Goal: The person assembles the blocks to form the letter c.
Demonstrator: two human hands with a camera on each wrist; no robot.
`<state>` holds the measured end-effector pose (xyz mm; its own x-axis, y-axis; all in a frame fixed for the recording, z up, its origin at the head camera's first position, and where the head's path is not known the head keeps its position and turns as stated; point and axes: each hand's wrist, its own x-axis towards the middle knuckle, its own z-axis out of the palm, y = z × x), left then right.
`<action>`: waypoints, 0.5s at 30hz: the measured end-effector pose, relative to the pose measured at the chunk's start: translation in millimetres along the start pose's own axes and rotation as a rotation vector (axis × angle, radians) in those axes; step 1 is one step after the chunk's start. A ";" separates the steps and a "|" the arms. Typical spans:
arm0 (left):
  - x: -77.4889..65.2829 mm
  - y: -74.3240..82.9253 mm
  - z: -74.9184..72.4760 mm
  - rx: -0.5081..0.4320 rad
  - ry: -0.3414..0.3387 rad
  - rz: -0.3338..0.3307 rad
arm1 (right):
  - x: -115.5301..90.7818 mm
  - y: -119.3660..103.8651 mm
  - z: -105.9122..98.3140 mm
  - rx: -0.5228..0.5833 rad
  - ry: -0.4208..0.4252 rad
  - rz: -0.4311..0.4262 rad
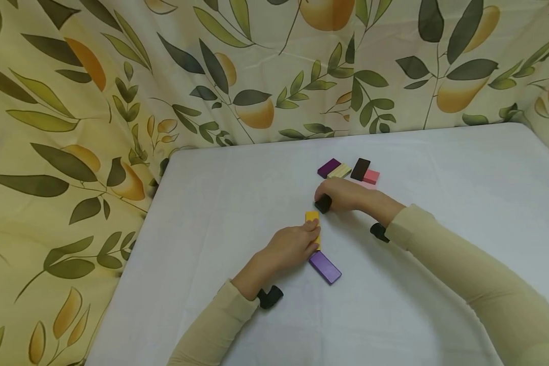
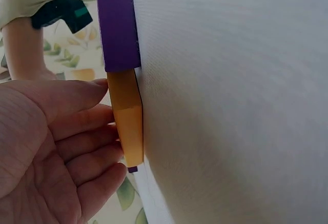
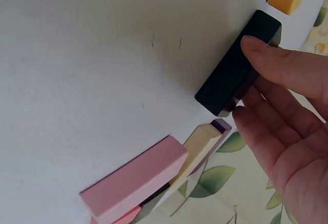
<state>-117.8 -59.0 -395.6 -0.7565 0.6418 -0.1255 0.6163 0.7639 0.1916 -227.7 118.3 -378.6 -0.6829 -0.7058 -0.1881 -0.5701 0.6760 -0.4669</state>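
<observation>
My left hand (image 1: 294, 246) rests on a yellow block (image 1: 312, 216) lying on the white tabletop. In the left wrist view its thumb and fairly straight fingers touch the upper side of the yellow block (image 2: 127, 119). One end of a purple block (image 1: 326, 268) meets the yellow block's near end, set at an angle. My right hand (image 1: 345, 194) pinches a black block (image 1: 323, 204) between thumb and fingers. The right wrist view shows the thumb on one long face of the black block (image 3: 236, 65), slanted close to the yellow block's far end.
Beyond my right hand lie a dark purple block (image 1: 329, 168), a cream block (image 1: 339, 171), a dark brown block (image 1: 360, 169) and a coral block (image 1: 371, 177). A pink block (image 3: 136, 180) lies before them, partly hidden by my hand. A fruit-patterned curtain (image 1: 302, 117) hangs behind the table.
</observation>
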 end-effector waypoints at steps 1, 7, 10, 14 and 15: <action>0.1 -0.2 0.3 0.001 0.003 0.002 | 1.3 -0.2 -0.4 -0.005 -0.005 -0.002; 1.1 -1.3 1.0 0.008 0.030 0.026 | 6.9 -2.2 -3.0 -0.030 -0.013 -0.027; 0.7 -1.7 0.8 0.012 0.030 0.029 | 9.4 -4.2 -3.2 -0.020 -0.020 -0.034; -0.3 -2.6 0.4 0.011 0.024 0.026 | 12.8 -5.8 -1.5 -0.011 -0.036 -0.021; -0.5 -2.9 0.4 0.012 0.024 0.026 | 13.6 -6.1 -1.0 -0.008 -0.040 -0.014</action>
<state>-119.1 -61.5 -396.5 -0.7448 0.6601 -0.0974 0.6387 0.7475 0.1826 -234.0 104.8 -377.5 -0.6559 -0.7232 -0.2164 -0.5831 0.6674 -0.4632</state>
